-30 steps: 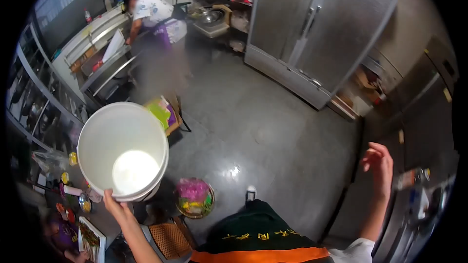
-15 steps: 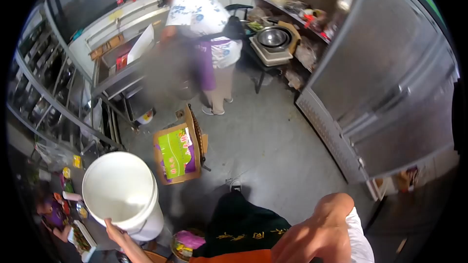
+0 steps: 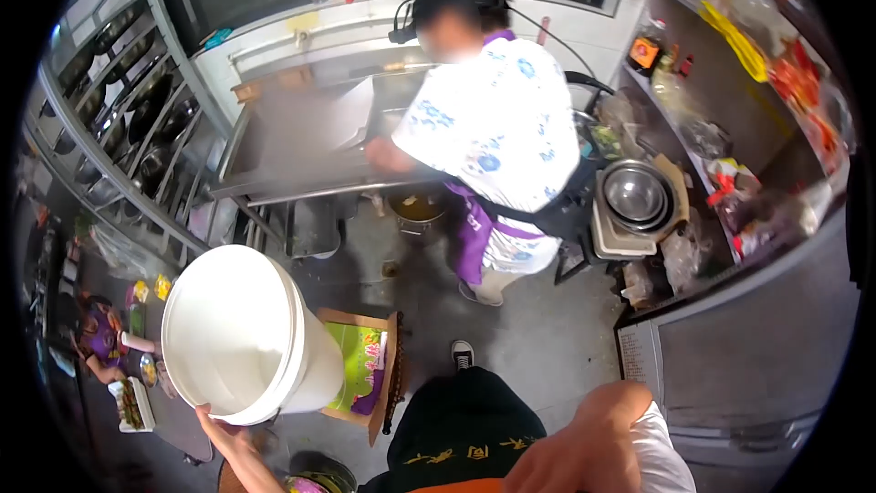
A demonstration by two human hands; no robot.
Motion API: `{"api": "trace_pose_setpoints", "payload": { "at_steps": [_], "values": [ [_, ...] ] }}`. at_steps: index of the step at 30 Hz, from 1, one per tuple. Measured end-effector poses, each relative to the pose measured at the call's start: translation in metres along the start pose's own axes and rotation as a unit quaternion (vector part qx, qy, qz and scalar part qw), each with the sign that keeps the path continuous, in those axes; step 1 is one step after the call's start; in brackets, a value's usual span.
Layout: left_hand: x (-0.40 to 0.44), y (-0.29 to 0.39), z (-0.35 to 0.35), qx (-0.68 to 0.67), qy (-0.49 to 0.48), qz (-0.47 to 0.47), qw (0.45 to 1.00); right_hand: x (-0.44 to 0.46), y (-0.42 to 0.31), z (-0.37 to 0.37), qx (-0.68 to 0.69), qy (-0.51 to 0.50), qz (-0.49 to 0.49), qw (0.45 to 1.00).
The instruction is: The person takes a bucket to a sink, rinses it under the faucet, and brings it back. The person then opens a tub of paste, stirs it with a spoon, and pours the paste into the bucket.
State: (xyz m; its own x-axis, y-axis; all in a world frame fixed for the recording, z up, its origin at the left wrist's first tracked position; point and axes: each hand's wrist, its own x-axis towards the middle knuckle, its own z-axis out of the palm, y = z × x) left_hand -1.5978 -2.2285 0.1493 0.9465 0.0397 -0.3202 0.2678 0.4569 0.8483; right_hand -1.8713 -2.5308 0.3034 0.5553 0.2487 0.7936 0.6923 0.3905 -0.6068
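My left hand [image 3: 228, 436] grips the near rim of a large white plastic bucket [image 3: 321, 367], with fingers at its lower edge. The bucket is tilted with its mouth toward me, and its visible inside is bare. Behind it, partly covered, a cardboard box [image 3: 367, 374] with a green and purple label lies on the floor. My right arm [image 3: 593, 434] is bent at the lower right; its hand is beyond the bottom edge.
A co-worker [image 3: 497, 128] leans over a steel sink counter [image 3: 274, 184]. Nested metal bowls [image 3: 634, 194] sit on a scale at the right, beside cluttered shelves [image 3: 684, 155]. A pot rack [image 3: 164, 64] stands left, a steel cabinet [image 3: 757, 356] right. Another person [image 3: 102, 338] is at far left.
My view has moved forward, so the co-worker, counter and bowls look nearer. The bucket now overlaps the box. A grey blur before the co-worker is gone; their arm reaches over the counter.
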Motion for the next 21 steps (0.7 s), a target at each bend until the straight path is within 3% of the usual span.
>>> {"api": "trace_pose_setpoints", "payload": {
  "at_steps": [4,8,10,12,15,17,18,19,20,21],
  "values": [
    [-0.001,-0.007,0.04,-0.011,0.047,-0.013,0.999,0.011,-0.004,-0.08,0.018,-0.074,-0.015,0.997],
    [0.018,-0.01,0.068,0.009,0.062,0.035,0.997,0.018,-0.012,-0.136,0.004,-0.14,-0.02,0.99],
    [0.038,-0.022,0.08,0.048,0.058,0.068,0.995,0.002,-0.013,-0.154,0.021,-0.041,0.015,0.999],
    [0.046,-0.028,0.123,0.121,0.108,0.159,0.974,-0.018,-0.002,-0.181,0.013,-0.023,-0.017,1.0],
    [0.09,-0.012,0.175,0.161,0.102,0.189,0.963,-0.049,0.024,-0.208,0.011,0.122,0.093,0.988],
    [0.133,-0.002,0.204,0.218,0.1,0.241,0.94,-0.047,0.053,-0.227,0.001,0.167,0.164,0.972],
    [0.145,0.009,0.226,0.242,0.06,0.221,0.943,-0.044,0.069,-0.245,-0.003,0.164,0.2,0.966],
    [0.176,0.014,0.247,0.228,0.044,0.26,0.937,-0.031,0.084,-0.258,-0.017,0.195,0.205,0.959],
    [0.19,0.034,0.273,0.313,0.048,0.228,0.921,-0.016,0.101,-0.273,-0.03,0.225,0.21,0.951],
    [0.209,0.044,0.302,0.297,-0.004,0.22,0.929,-0.003,0.121,-0.29,-0.03,0.247,0.195,0.949]
  ]
}}
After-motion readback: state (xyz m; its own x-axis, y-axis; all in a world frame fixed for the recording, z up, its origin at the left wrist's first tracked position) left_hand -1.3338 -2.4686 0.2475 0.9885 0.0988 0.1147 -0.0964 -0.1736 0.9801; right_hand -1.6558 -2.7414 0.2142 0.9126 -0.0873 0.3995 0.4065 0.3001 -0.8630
